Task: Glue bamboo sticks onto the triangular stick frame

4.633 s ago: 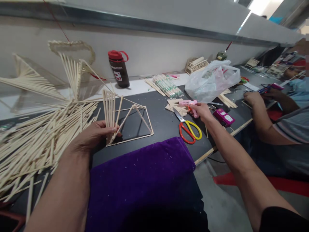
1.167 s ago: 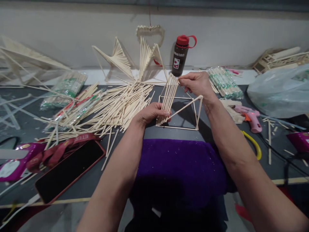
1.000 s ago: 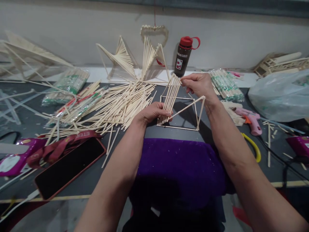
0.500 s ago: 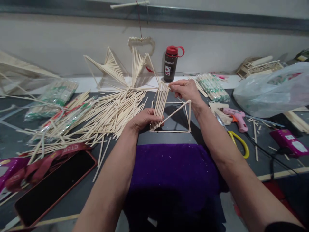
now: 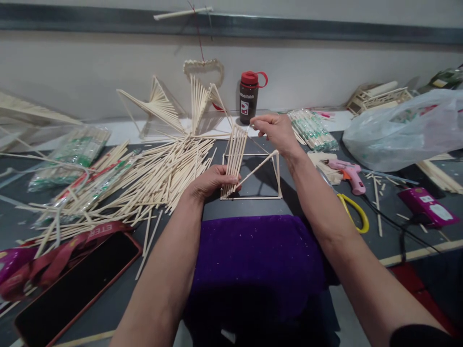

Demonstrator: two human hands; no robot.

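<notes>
A box-like frame of thin wooden sticks (image 5: 253, 198) stands on the dark table in front of me, with a slanted row of sticks (image 5: 236, 153) along its left side. My left hand (image 5: 216, 180) is closed around the lower end of that row, thumb across the front. Just above the row's upper right end, my right hand (image 5: 275, 131) pinches thumb and forefinger together. A tiny pale bit shows at those fingertips, too small to name. One diagonal stick (image 5: 258, 168) runs from near my left fingers up to the frame's right corner.
Loose sticks (image 5: 173, 168) are heaped to the left, near a phone (image 5: 79, 289). A dark bottle (image 5: 249, 99) stands behind the frame. On the right lie a pink glue gun (image 5: 347, 172), yellow-handled scissors (image 5: 356, 214) and a plastic bag (image 5: 401, 130).
My right fingertips have moved slightly up and away from the top of the stick row. My left hand keeps its hold. The whole view has shifted a little.
</notes>
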